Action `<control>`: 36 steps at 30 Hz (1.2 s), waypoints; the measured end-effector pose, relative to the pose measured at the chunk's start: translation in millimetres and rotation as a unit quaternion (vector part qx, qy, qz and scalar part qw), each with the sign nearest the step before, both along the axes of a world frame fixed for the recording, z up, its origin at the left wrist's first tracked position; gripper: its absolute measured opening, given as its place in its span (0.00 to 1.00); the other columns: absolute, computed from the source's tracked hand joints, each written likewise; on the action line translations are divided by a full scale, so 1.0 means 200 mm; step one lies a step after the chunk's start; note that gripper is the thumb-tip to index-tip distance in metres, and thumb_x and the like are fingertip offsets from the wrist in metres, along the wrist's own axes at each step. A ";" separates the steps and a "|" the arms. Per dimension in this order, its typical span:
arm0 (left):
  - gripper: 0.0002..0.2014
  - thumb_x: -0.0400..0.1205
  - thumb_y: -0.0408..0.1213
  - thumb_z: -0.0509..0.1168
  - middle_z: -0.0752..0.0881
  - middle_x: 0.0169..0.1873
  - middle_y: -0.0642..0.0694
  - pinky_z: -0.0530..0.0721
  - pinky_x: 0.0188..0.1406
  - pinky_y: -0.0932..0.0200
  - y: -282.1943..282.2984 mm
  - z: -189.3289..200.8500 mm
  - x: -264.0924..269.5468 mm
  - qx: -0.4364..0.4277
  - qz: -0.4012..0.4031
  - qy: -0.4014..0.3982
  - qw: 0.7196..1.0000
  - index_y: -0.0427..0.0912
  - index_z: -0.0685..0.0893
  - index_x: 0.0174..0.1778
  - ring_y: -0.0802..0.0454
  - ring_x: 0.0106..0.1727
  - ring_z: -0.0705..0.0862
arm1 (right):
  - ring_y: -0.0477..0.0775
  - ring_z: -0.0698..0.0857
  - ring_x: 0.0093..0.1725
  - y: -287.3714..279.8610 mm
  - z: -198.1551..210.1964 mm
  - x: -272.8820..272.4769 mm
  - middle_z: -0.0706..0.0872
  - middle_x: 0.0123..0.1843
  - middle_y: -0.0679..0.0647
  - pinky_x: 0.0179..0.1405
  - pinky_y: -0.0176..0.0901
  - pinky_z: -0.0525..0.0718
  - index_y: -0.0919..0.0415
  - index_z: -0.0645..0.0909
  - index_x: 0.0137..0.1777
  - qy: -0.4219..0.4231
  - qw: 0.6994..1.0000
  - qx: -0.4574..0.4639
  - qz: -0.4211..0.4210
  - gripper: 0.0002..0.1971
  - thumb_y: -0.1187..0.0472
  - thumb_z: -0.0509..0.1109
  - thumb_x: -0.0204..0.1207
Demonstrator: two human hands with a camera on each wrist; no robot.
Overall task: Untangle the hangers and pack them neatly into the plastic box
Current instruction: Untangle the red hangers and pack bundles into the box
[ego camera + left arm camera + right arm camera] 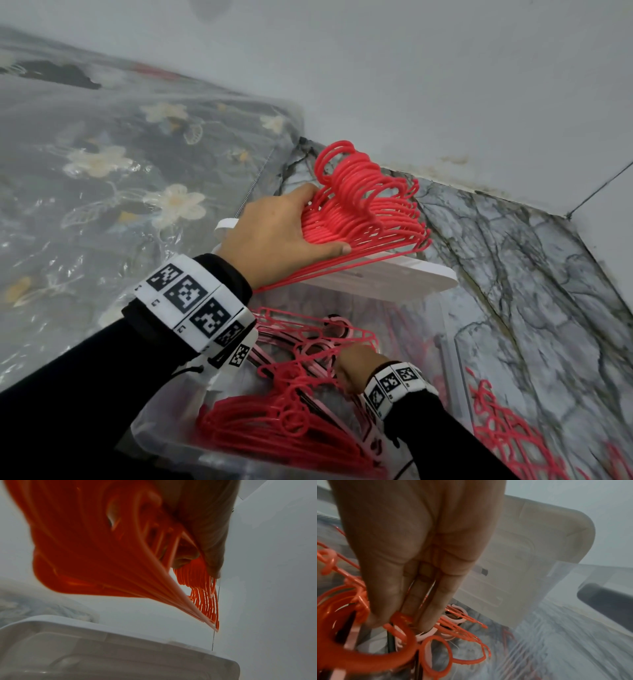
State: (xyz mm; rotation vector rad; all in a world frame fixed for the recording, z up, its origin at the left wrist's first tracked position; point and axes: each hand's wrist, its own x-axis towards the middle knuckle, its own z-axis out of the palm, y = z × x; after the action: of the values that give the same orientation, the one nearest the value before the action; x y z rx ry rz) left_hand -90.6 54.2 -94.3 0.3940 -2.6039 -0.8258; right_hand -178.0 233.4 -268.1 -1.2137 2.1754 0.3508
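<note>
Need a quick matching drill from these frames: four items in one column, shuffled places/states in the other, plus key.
Column one:
1. neat stack of red plastic hangers
2. white box lid
3. right hand
4. loose red hangers on the marbled floor

Column two:
A. outside the clear plastic box, to its right
B. gripped by the left hand above the box
C. propped upright at the box's far side
D. reaching into the box among tangled hangers

Pairs: 1-B, 2-C, 3-D, 4-A
</note>
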 end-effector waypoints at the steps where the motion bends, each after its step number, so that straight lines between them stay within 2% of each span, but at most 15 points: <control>1: 0.36 0.66 0.66 0.72 0.89 0.50 0.52 0.83 0.52 0.50 0.00 0.00 0.00 -0.004 0.002 0.000 1.000 0.49 0.77 0.66 0.49 0.50 0.87 | 0.68 0.85 0.57 0.01 0.00 0.01 0.86 0.56 0.71 0.54 0.51 0.81 0.72 0.84 0.55 0.000 1.000 0.000 -0.001 0.12 0.69 0.63 0.76; 6: 0.37 0.66 0.67 0.71 0.89 0.50 0.52 0.83 0.51 0.50 -0.01 -0.01 0.00 -0.017 0.004 0.001 1.000 0.49 0.77 0.66 0.49 0.50 0.87 | 0.66 0.80 0.66 0.02 -0.03 0.03 0.81 0.66 0.69 0.63 0.54 0.78 0.71 0.77 0.67 0.037 0.999 0.011 0.003 0.18 0.72 0.60 0.78; 14: 0.37 0.65 0.69 0.69 0.89 0.48 0.52 0.83 0.49 0.50 -0.02 -0.03 -0.02 -0.029 0.016 0.000 0.999 0.51 0.77 0.65 0.49 0.48 0.87 | 0.66 0.77 0.70 0.02 -0.03 0.03 0.78 0.70 0.68 0.67 0.57 0.76 0.72 0.74 0.70 0.060 0.998 0.023 0.011 0.19 0.71 0.55 0.82; 19: 0.37 0.66 0.68 0.70 0.88 0.50 0.51 0.83 0.50 0.50 -0.01 -0.02 -0.02 -0.038 0.022 0.008 0.999 0.49 0.76 0.67 0.47 0.50 0.87 | 0.65 0.75 0.72 0.05 -0.04 0.05 0.73 0.74 0.67 0.70 0.56 0.73 0.68 0.71 0.74 0.013 0.998 0.058 -0.002 0.20 0.69 0.51 0.84; 23: 0.38 0.66 0.68 0.70 0.88 0.50 0.50 0.83 0.50 0.49 -0.01 -0.02 -0.02 -0.040 0.022 0.003 0.999 0.49 0.76 0.67 0.47 0.50 0.87 | 0.68 0.75 0.71 0.06 -0.01 0.04 0.73 0.73 0.71 0.67 0.58 0.74 0.70 0.70 0.74 0.021 0.998 0.061 -0.005 0.20 0.69 0.51 0.84; 26: 0.37 0.65 0.69 0.69 0.88 0.48 0.50 0.82 0.47 0.52 -0.01 -0.02 -0.02 -0.042 0.023 0.007 0.999 0.49 0.77 0.65 0.47 0.49 0.87 | 0.67 0.78 0.69 0.06 0.03 0.01 0.77 0.69 0.71 0.66 0.57 0.75 0.71 0.71 0.72 0.052 0.997 0.050 0.014 0.19 0.71 0.54 0.82; 31: 0.37 0.65 0.69 0.69 0.88 0.47 0.51 0.73 0.39 0.59 -0.02 -0.02 -0.02 -0.048 0.027 0.024 0.998 0.49 0.78 0.64 0.47 0.48 0.86 | 0.68 0.80 0.67 0.05 0.07 0.00 0.81 0.66 0.66 0.65 0.59 0.77 0.69 0.78 0.66 0.124 0.986 0.073 0.082 0.17 0.71 0.56 0.81; 36: 0.33 0.66 0.67 0.70 0.88 0.44 0.52 0.77 0.40 0.56 -0.02 -0.03 -0.01 -0.047 0.024 0.026 0.998 0.48 0.78 0.60 0.48 0.45 0.86 | 0.67 0.81 0.65 0.03 0.11 0.01 0.83 0.65 0.64 0.60 0.58 0.80 0.67 0.80 0.65 0.158 0.979 0.051 0.122 0.17 0.71 0.55 0.81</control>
State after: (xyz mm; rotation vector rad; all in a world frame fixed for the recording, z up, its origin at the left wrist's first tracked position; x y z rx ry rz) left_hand -92.5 49.7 -99.6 0.4022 -2.5626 -0.6854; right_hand -176.3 239.3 -245.8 -1.4505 2.2358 0.7969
